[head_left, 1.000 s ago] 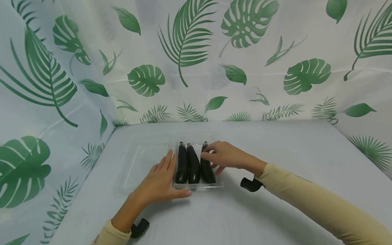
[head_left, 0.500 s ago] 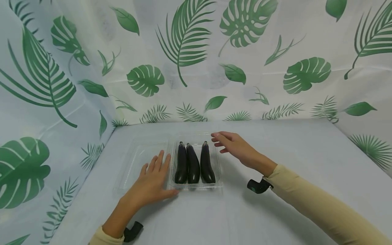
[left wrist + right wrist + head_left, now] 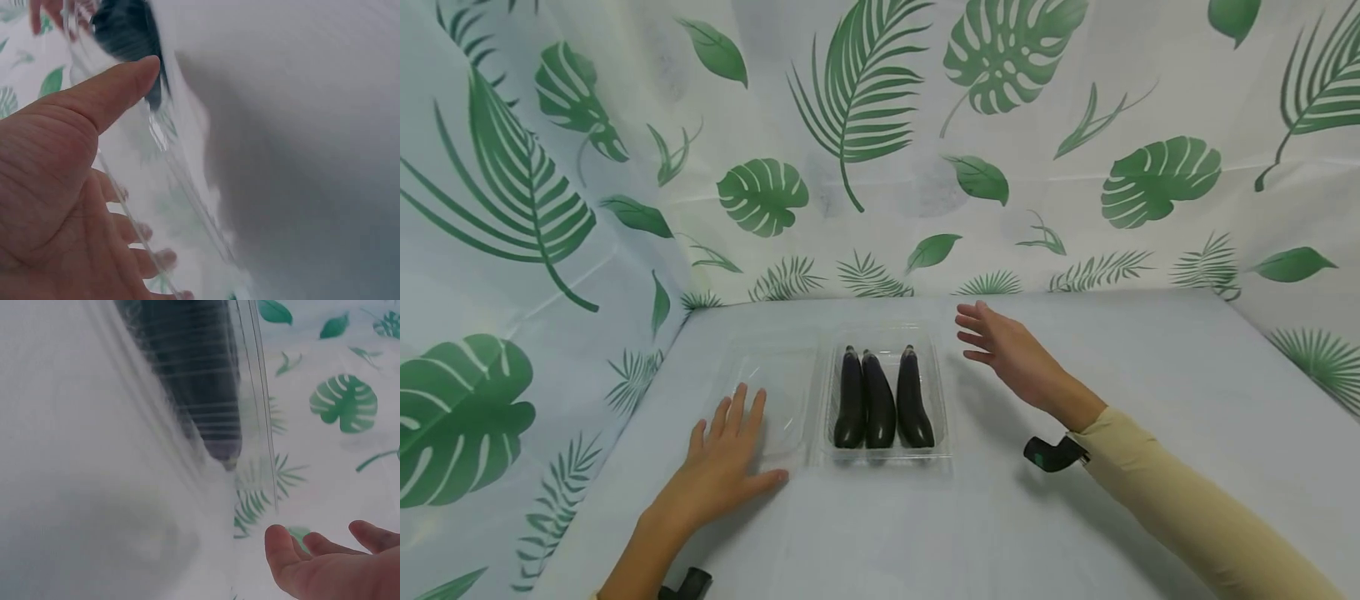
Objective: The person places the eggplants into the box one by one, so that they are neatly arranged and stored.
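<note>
Withdrawing the right hand (image 3: 1007, 354) from the rightmost eggplant (image 3: 913, 404) and now hovering to the right of the clear plastic container (image 3: 891, 367), with fingers extended and loose, gripping nothing. Drawing the left hand (image 3: 718, 471) leftward off the container's near-left edge too, now spreading its fingers over the near part of the clear plastic lid (image 3: 786, 375), also holding nothing; not showing clearly whether touching the lid or only hovering above.

Leaving all 3 eggplants (image 3: 880, 408) lying lengthwise inside the container on the tabletop (image 3: 865, 533), with stems pointing toward the far side: keeping the left 2 close together, and the third a little apart from them. Probably finishing the arranging of the eggplants, judging by the release of both hands. Leaving the container uncovered, with the lid lying flat just to its left.
</note>
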A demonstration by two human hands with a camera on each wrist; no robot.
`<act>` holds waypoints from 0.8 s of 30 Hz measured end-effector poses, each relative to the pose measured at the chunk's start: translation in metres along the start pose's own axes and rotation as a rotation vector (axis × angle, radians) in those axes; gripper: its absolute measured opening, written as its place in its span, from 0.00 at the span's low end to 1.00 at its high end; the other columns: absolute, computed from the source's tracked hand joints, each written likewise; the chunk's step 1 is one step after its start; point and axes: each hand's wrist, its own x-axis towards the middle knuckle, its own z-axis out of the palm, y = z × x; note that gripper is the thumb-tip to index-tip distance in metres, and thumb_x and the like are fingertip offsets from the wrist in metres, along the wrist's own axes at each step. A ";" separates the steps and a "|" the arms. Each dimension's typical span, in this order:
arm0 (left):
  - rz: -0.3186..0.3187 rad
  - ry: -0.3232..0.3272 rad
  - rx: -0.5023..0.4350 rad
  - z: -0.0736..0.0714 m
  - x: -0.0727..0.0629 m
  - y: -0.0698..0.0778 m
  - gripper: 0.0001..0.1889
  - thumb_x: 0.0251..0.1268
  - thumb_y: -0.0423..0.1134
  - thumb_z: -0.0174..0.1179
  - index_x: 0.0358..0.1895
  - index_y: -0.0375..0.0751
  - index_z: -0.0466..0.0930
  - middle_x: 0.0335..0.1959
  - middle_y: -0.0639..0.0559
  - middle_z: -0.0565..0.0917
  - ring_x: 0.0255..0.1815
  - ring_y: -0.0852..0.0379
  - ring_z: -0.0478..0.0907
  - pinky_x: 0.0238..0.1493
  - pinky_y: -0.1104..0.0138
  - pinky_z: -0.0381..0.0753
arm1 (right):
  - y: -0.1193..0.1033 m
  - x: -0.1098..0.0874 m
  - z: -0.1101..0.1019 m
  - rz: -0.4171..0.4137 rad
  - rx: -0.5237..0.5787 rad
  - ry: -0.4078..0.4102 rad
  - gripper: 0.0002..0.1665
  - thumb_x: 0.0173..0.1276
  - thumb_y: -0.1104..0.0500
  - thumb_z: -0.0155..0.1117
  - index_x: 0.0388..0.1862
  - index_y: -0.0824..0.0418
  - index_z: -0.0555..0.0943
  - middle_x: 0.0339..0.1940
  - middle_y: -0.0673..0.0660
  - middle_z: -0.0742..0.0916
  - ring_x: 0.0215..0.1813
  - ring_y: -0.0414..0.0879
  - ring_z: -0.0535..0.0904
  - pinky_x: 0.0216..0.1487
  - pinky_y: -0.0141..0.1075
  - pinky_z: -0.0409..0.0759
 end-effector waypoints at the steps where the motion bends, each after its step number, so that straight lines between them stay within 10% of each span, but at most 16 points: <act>1: -0.015 -0.004 -0.007 0.000 -0.001 -0.004 0.60 0.69 0.61 0.72 0.88 0.33 0.44 0.86 0.26 0.43 0.83 0.22 0.44 0.72 0.23 0.45 | 0.001 -0.001 -0.004 0.000 0.017 -0.002 0.48 0.90 0.35 0.39 0.89 0.69 0.48 0.88 0.68 0.56 0.87 0.65 0.50 0.82 0.57 0.56; 17: -0.210 -0.068 -0.161 0.000 -0.015 -0.058 0.66 0.69 0.64 0.69 0.79 0.10 0.39 0.80 0.13 0.41 0.80 0.15 0.40 0.74 0.24 0.44 | 0.018 -0.021 -0.061 0.094 0.240 0.053 0.57 0.85 0.27 0.37 0.90 0.64 0.35 0.90 0.66 0.45 0.88 0.67 0.42 0.84 0.55 0.47; 24: -0.249 -0.076 -0.171 -0.003 -0.016 -0.072 0.58 0.69 0.63 0.69 0.76 0.12 0.55 0.79 0.12 0.48 0.79 0.14 0.42 0.73 0.25 0.48 | 0.024 -0.025 -0.069 0.088 0.296 0.043 0.56 0.86 0.28 0.37 0.90 0.66 0.35 0.90 0.68 0.44 0.88 0.68 0.41 0.83 0.54 0.47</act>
